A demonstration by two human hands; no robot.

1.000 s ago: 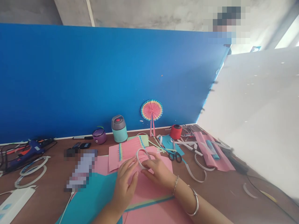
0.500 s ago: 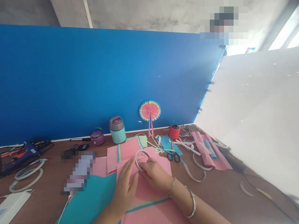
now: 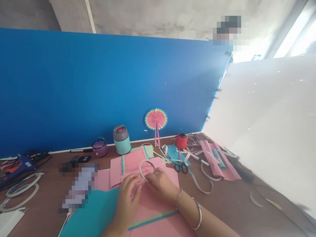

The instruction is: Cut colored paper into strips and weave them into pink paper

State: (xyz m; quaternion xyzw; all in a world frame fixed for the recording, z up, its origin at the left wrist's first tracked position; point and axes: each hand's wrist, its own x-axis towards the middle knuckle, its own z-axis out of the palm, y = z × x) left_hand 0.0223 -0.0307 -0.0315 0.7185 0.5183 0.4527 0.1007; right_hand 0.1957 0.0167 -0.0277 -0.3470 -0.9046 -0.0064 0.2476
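My right hand grips the lower edge of a white ring-shaped tape roll, which stands tilted above the pink paper. Beside it, my left hand has its fingers bent and its thumb apart, the fingertips close to the roll's lower edge. Whether they touch a tape end is too small to tell. The pink paper under both hands bears a green and blue stripe. Just beyond lies a pleated pink sheet with blue and yellow edges.
Black-handled scissors, a red container and paper strips lie right of the hands. A teal-and-grey jar and a round pleated fan stand at the back. A glue gun is far left; teal paper lies nearer.
My left fingers have bent inward toward the tape roll's lower edge. The roll has tipped slightly with my right hand, and the whole view has shifted a little.
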